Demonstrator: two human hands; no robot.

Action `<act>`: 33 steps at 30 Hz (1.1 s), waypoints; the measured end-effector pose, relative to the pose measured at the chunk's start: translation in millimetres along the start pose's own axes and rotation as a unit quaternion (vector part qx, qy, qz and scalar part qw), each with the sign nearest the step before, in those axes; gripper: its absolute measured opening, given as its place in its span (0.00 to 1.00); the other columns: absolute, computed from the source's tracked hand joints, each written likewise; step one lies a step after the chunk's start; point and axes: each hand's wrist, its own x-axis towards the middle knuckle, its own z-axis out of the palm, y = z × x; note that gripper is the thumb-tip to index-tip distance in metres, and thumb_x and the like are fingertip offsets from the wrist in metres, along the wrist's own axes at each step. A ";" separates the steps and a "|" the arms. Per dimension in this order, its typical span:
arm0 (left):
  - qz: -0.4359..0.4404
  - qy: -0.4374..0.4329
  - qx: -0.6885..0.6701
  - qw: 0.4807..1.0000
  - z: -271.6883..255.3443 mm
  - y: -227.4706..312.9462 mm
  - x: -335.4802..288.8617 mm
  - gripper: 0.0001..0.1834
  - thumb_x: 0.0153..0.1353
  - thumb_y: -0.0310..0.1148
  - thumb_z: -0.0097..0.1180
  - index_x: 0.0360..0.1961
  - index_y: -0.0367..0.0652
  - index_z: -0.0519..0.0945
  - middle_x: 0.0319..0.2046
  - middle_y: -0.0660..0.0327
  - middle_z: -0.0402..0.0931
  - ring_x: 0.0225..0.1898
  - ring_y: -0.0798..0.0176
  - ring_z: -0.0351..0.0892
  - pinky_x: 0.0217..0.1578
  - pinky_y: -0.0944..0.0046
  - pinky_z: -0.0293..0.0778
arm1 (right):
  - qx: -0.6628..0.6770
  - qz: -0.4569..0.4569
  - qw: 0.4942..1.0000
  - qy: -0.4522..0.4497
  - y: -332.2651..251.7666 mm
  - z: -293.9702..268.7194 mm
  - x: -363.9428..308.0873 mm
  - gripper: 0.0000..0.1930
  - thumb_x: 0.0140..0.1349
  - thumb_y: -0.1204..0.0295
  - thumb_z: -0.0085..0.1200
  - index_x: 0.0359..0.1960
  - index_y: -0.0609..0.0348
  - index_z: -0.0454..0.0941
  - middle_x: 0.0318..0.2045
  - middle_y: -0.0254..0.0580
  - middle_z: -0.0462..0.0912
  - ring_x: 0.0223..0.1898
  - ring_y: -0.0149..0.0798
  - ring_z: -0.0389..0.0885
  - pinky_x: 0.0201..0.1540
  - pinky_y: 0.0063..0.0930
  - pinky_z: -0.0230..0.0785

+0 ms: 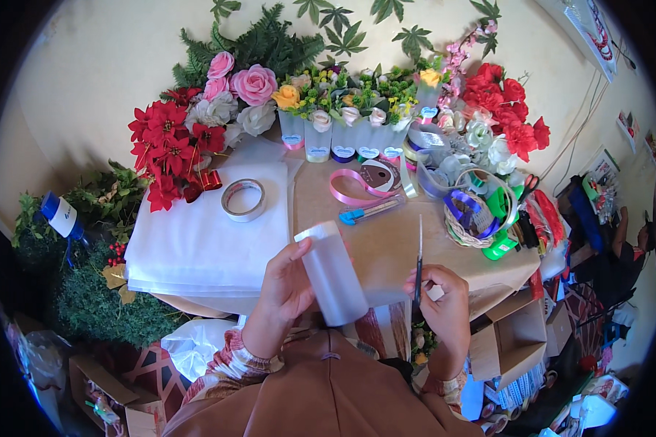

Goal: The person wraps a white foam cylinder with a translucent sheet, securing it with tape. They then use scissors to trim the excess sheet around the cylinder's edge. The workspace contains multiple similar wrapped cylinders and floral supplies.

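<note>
Brown-papered worktable, a frosted white cylindrical tube held at its near edge.
Left hand has fingers clamped on the tube, its long axis slanting, upper end leaning left; right hand curls fingers around dark-handled scissors, points upward. Light pressure should prevent dents; keep blades clear. Behind, frosted vases hold flowers.

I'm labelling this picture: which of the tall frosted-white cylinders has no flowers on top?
The tilted frosted-white cylinder held in the left hand. It is bare, while the upright frosted-white cylinders, standing in a row, carry cream and yellow flowers.
</note>
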 end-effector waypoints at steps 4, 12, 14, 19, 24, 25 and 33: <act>0.059 0.051 0.014 0.997 -4.8 3.0 2.9 0.30 0.56 0.41 0.57 0.55 0.35 0.65 0.51 0.55 0.69 0.56 0.54 0.66 0.58 0.51 0.61 | 0.009 0.007 1.000 0.014 3.6 -0.9 -1.2 0.06 0.46 0.76 0.63 0.24 0.62 0.79 0.25 0.41 0.80 0.24 0.37 0.77 0.28 0.25 0.65; 0.097 0.035 -0.057 0.993 0.0 8.4 5.2 0.25 0.60 0.42 0.53 0.55 0.40 0.66 0.50 0.59 0.70 0.53 0.60 0.67 0.56 0.59 0.61 | 0.017 0.008 1.000 0.022 7.4 0.7 -2.5 0.07 0.45 0.75 0.65 0.24 0.61 0.78 0.25 0.42 0.80 0.25 0.36 0.77 0.27 0.25 0.65; 0.082 0.017 -0.067 0.994 -5.0 10.2 4.8 0.25 0.61 0.43 0.52 0.55 0.40 0.66 0.50 0.58 0.70 0.53 0.60 0.67 0.55 0.60 0.63 | 0.019 0.009 0.999 0.024 9.1 0.5 -3.0 0.08 0.45 0.74 0.65 0.24 0.62 0.78 0.25 0.42 0.80 0.25 0.36 0.77 0.27 0.25 0.65; 0.058 0.017 -0.042 0.997 -9.5 7.6 5.2 0.26 0.63 0.47 0.48 0.54 0.39 0.66 0.49 0.56 0.71 0.51 0.58 0.70 0.50 0.62 0.70 | 0.023 0.006 0.999 0.028 10.1 0.7 -3.8 0.08 0.45 0.74 0.65 0.24 0.62 0.78 0.25 0.42 0.80 0.25 0.36 0.76 0.27 0.25 0.65; -0.004 -0.001 -0.063 0.998 -7.6 7.3 6.2 0.32 0.62 0.56 0.42 0.53 0.36 0.67 0.45 0.49 0.73 0.44 0.56 0.76 0.44 0.62 0.76 | 0.009 -0.003 1.000 0.000 10.5 -2.8 -4.2 0.05 0.48 0.81 0.59 0.25 0.65 0.75 0.28 0.43 0.81 0.28 0.31 0.77 0.30 0.21 0.68; -0.023 -0.012 -0.077 0.997 -8.9 7.4 6.4 0.33 0.62 0.57 0.41 0.52 0.35 0.67 0.43 0.47 0.73 0.42 0.56 0.78 0.43 0.62 0.77 | 0.010 0.000 1.000 0.001 10.4 -2.9 -4.3 0.05 0.48 0.81 0.59 0.25 0.65 0.75 0.28 0.43 0.81 0.27 0.31 0.77 0.30 0.21 0.68; -0.105 -0.017 -0.172 0.979 -5.9 -0.1 5.9 0.38 0.60 0.61 0.40 0.47 0.29 0.69 0.34 0.43 0.76 0.28 0.59 0.80 0.29 0.69 0.81 | 0.008 0.006 1.000 0.027 7.7 0.1 -3.3 0.06 0.45 0.75 0.64 0.22 0.62 0.77 0.24 0.42 0.80 0.24 0.37 0.77 0.27 0.26 0.65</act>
